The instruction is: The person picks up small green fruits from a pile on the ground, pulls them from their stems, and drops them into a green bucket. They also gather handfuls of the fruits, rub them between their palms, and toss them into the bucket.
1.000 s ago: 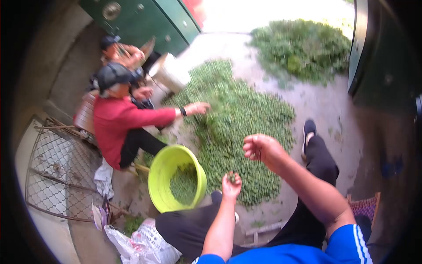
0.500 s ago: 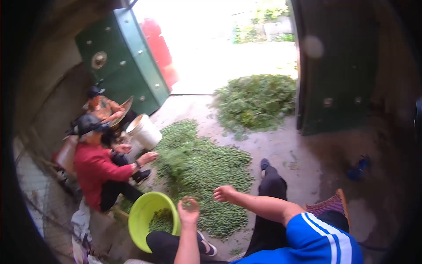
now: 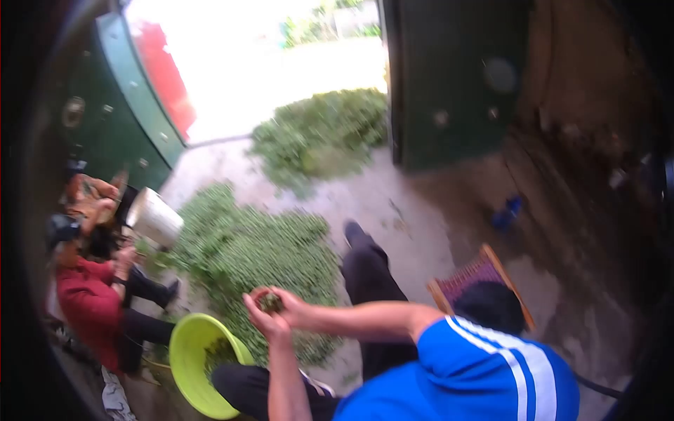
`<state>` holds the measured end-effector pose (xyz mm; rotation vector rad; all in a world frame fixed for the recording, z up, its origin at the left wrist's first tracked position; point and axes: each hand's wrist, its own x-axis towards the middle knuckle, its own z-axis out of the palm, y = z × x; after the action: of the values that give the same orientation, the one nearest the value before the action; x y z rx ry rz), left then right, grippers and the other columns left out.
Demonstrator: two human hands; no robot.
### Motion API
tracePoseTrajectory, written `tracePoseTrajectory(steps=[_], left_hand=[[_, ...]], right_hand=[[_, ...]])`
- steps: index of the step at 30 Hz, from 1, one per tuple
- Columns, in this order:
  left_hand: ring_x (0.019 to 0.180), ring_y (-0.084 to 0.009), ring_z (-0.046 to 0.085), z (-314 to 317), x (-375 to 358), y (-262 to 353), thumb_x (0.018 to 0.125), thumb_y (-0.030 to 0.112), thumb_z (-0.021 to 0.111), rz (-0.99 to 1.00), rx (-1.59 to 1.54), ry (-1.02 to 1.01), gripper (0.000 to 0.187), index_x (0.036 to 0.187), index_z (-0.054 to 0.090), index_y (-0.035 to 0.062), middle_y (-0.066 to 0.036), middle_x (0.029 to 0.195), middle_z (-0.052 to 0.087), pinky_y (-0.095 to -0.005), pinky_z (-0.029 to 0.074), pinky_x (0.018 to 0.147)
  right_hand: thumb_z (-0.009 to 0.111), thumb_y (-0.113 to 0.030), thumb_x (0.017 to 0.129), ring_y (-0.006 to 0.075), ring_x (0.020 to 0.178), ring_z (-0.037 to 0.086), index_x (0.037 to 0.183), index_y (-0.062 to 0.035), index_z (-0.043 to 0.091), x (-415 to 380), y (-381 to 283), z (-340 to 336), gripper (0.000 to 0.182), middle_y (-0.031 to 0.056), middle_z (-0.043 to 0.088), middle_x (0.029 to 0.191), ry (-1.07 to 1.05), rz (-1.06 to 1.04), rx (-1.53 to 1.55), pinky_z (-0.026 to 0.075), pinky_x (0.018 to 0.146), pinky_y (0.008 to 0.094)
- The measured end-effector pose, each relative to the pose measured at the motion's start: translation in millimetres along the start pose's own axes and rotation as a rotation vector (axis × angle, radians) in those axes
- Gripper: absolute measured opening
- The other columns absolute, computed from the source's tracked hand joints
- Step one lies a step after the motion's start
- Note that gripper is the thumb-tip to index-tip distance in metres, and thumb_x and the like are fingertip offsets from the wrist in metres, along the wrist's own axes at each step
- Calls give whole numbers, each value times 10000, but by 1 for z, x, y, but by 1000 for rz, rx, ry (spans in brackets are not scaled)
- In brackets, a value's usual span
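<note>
Green pieces [image 3: 269,302], small and too blurred to name, lie in a little clump cupped between the person's hands, above the near edge of the wide green spread [image 3: 260,252] on the floor [image 3: 428,231]. The left hand [image 3: 265,323] and the right hand [image 3: 293,311] are together, curled round the clump from either side; this seems a way to keep loose bits from slipping out between the fingers. Which hand bears more of the weight, I cannot tell.

Just beside the left knee [image 3: 235,382] is a yellow-green tub [image 3: 185,368], with more green stuff [image 3: 220,354] inside. Its mouth looks tilted, though the lens bends shapes here. Placed between knee and spread, it is probably within easy reach of the left arm. The spread lies thin and broad, perhaps so that people on either side can get at it.

At its far left edge a pale bucket [image 3: 160,219] leans, near a co-worker in a red top [image 3: 88,295], whose hands are too blurred to read. Another person [image 3: 88,196] sits beyond. By the doorway edge of the floor, a leafy heap [image 3: 323,130] lies apart from the spread, likely to keep the two from mixing. Behind the right arm, a woven seat [image 3: 469,278] shows, and a blue object [image 3: 507,212] lies farther off.
</note>
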<state>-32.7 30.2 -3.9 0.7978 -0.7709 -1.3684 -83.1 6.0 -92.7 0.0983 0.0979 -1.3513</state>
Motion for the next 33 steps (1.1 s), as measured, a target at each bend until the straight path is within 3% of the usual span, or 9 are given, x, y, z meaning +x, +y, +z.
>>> tracePoseTrajectory(steps=[3,5,11,13,14,19,26,29,33], left_hand=[[755,-132,550,-4,-2,2,971,378,398,1,191,-8,429,892,622,21,-49,814,615,-276,443,728],[820,-149,566,-21,2,-1,973,367,397,51,245,-184,435,912,625,1,-69,862,625,-275,442,761],[981,-201,559,-21,-9,0,972,301,410,82,458,-149,389,1023,604,-32,-132,1028,619,-325,435,895],[972,-185,558,-18,-7,3,965,297,423,128,511,-175,383,1029,605,-34,-131,1030,622,-303,433,875],[818,-110,512,-18,-9,4,945,357,440,191,606,-182,439,1055,619,-28,-88,1036,631,-230,396,713],[882,-159,530,-6,-31,30,953,362,437,251,620,-265,438,1107,556,-30,-116,1130,576,-240,428,708],[1047,-250,528,-10,-27,71,955,333,415,483,715,-619,405,1066,557,-30,-151,1115,557,-403,379,976],[996,-204,574,-16,-12,90,954,274,409,567,730,-546,352,1112,551,-6,-109,1052,583,-364,427,923],[832,-96,586,-24,0,121,935,99,509,436,619,-407,143,1022,583,12,-52,970,591,-240,456,739]], right_hand=[[555,-350,889,197,910,522,857,-119,569,-23,11,43,234,57,601,879,377,-64,42,399,901,416],[559,-342,881,165,839,523,756,-138,533,8,24,1,241,20,595,792,104,11,212,403,877,394],[590,-228,812,144,784,540,808,-132,566,-6,38,16,99,17,584,824,268,-38,86,457,757,335],[592,-218,805,139,777,544,815,-131,570,-8,35,16,91,21,584,828,272,-44,66,465,726,322],[593,-213,801,137,773,546,819,-130,572,-7,33,17,87,23,584,831,276,-45,60,470,710,315],[587,-185,792,104,670,547,826,-124,572,-15,28,22,71,25,576,783,314,-52,5,440,534,249],[575,-128,803,63,558,470,853,-91,536,-11,13,19,74,-11,512,690,180,99,-28,287,401,183],[566,-136,832,74,604,446,999,-21,550,-15,-19,56,203,1,491,738,-74,151,-3,307,431,182],[339,-358,978,115,560,455,1043,-55,551,-8,-25,117,376,44,547,754,65,220,-339,330,428,208]])
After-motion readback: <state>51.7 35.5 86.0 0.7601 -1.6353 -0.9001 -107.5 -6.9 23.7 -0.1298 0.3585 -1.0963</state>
